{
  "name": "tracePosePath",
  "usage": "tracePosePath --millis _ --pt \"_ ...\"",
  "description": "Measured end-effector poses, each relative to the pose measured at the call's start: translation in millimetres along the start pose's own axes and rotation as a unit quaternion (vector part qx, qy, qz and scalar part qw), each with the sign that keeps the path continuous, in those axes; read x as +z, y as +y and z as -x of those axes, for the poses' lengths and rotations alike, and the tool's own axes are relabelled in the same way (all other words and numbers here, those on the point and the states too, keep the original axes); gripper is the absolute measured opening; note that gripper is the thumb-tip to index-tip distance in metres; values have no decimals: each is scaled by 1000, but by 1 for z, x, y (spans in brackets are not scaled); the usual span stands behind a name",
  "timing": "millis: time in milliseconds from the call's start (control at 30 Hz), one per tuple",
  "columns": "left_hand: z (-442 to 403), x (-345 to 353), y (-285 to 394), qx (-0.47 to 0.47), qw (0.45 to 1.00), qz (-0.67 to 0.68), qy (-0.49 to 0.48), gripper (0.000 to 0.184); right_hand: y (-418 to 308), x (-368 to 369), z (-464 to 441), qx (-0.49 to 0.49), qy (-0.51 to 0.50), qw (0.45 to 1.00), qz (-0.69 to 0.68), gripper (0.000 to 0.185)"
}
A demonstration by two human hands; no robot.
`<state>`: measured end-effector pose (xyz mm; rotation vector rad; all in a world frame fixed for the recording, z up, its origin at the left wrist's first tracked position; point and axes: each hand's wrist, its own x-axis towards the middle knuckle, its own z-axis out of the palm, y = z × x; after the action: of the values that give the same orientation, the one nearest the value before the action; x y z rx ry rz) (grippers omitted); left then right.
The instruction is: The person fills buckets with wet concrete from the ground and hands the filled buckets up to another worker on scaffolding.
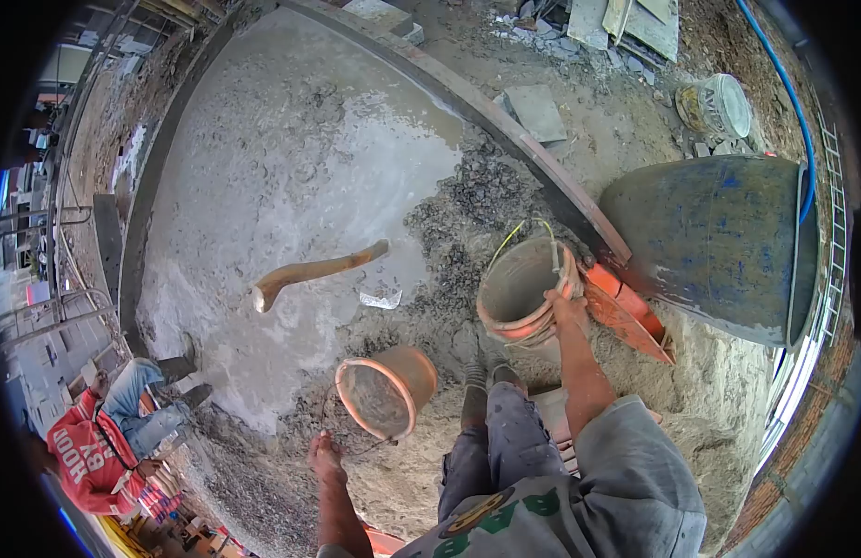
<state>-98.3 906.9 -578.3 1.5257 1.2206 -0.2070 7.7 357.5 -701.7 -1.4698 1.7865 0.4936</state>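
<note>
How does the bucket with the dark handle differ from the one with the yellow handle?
The dark-handled bucket has one plain rim; the yellow-handled bucket shows several bands. The left grip is at the dark-handled bucket's handle, the right grip on the yellow-handled bucket's rim. Both have orange rims and greyish insides.

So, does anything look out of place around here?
Yes: a ragged white scrap lies on the grey mix, near the curved wooden stick. It looks like stray litter, odd because its pale colour stands out there.
</note>
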Motion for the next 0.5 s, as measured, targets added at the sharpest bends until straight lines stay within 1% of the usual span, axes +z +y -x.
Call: tracePosePath --millis 33,67,100,133,167,200,233,267,300,367,433,467,500 --pt "8 8 7 12 1000 -3 -15 14 -15 6 0 -18 -26 998 -60 99" --pt "18 18 19 20 999 -12 -31 14 -31 15 -1 -54 -35 996 -64 97" --pt "32 27 32 25 998 -29 -50 14 -53 20 9 -80 -79 987 -115 94" --pt "52 39 51 12 997 -51 -53 16 -88 14 50 -89 -92 985 -118 92" --pt "61 40 61 26 996 -52 -69 17 -117 10 87 -78 -126 977 -154 90" --pt "68 43 65 35 994 -57 -89 18 -128 21 99 -146 -140 958 -202 89" --pt "69 47 67 43 991 -64 -113 19 -136 18 119 -200 -205 929 -233 87" --pt "66 47 64 34 993 -49 -98 20 -130 53 119 -365 -60 912 -179 85" --pt "64 46 63 36 989 -62 -126 20 -122 34 149 -427 -103 882 -170 82" --pt "57 51 61 48 980 -71 -180 21 -70 46 139 -431 -129 882 -141 81" --pt "35 55 58 50 966 -151 -202 21 23 61 97 -290 -103 947 -96 76" --pt "16 59 53 51 959 -184 -211 21 87 70 67 -221 -82 971 -44 70" --pt "4 63 44 53 951 -213 -215 22 158 70 39 -183 -46 980 60 65"
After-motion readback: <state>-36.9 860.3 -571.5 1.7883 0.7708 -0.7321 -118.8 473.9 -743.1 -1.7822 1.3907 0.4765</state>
